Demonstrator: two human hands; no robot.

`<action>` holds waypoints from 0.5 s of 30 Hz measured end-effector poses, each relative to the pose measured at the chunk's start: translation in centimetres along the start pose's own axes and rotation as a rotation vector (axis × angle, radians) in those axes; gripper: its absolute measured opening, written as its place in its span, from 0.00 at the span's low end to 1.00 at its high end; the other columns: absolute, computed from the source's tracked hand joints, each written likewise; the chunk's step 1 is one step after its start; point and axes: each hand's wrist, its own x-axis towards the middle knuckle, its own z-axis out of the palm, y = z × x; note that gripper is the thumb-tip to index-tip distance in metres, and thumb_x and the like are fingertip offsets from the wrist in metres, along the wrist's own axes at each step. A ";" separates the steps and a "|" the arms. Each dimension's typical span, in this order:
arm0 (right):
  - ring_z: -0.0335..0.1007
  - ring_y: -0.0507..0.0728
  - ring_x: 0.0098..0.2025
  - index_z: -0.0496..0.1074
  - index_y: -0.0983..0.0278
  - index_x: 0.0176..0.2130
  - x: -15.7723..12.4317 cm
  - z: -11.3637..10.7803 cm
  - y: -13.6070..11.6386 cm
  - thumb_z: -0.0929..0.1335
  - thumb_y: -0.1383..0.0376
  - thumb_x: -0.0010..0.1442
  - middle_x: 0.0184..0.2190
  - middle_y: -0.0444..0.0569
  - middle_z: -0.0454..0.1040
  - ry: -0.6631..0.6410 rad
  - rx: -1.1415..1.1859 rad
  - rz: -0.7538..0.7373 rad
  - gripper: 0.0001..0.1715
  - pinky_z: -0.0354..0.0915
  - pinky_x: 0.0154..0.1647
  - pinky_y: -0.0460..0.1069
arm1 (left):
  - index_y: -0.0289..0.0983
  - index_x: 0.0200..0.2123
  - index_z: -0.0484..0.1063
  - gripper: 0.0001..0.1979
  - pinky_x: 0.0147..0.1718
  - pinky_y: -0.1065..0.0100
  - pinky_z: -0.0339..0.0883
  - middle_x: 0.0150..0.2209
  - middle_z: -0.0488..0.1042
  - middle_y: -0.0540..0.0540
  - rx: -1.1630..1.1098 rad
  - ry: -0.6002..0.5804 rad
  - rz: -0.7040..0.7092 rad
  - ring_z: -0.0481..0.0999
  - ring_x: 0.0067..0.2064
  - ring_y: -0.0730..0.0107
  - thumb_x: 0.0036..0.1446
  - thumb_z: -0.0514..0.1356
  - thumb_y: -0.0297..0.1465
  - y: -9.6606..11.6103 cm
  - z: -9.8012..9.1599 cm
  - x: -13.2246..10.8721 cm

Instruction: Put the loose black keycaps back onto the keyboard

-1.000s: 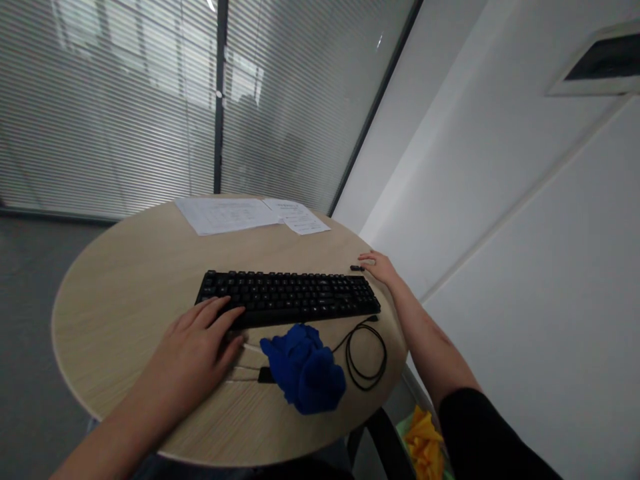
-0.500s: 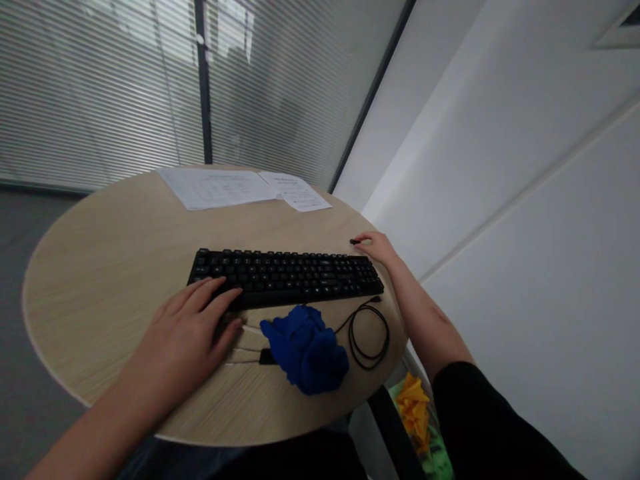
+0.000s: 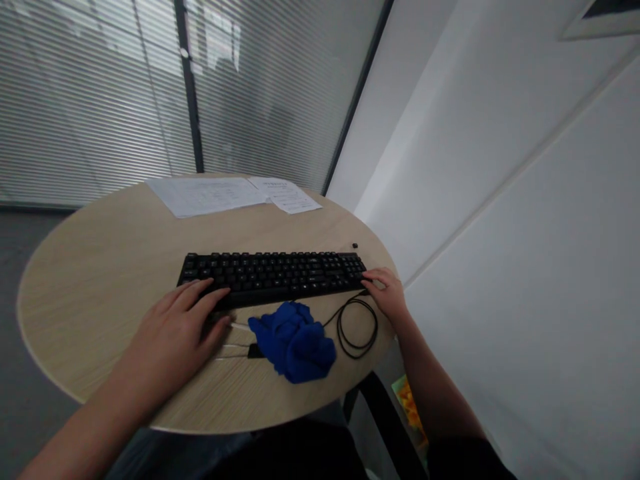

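Observation:
A black keyboard [image 3: 280,273] lies across the table in front of me. My left hand [image 3: 175,330] rests with spread fingers over its left front part, the thumb apart on the near side. At the keyboard's right end, my right hand [image 3: 387,290] touches the corner with index finger and thumb slightly apart. Beyond that corner a tiny black piece [image 3: 355,245], perhaps a keycap, lies on the table. Nearer to me sits a crumpled blue cloth [image 3: 295,343], partly covering a small black item [image 3: 255,351] with pale prongs. A coiled black cable [image 3: 374,333] lies beside the cloth.
Printed papers [image 3: 210,197] lie at the far side of the round wooden table [image 3: 100,287]. A white wall [image 3: 500,300] rises close on the right. Below the table edge are a black chair armrest [image 3: 387,420] and something orange [image 3: 411,410].
My right hand has let go of the tiny black piece and moved nearer, to the keyboard's right corner. My left hand keeps its place on the keyboard. The view has shifted slightly.

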 end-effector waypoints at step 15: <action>0.77 0.63 0.49 0.82 0.56 0.39 0.2 0.2 0.5 0.74 0.62 0.62 0.41 0.48 0.84 -0.114 -0.111 -0.162 0.04 0.66 0.57 0.65 | 0.36 0.55 0.74 0.28 0.60 0.37 0.63 0.60 0.72 0.31 -0.024 0.018 0.021 0.69 0.62 0.37 0.63 0.51 0.47 -0.1 0.0 0.1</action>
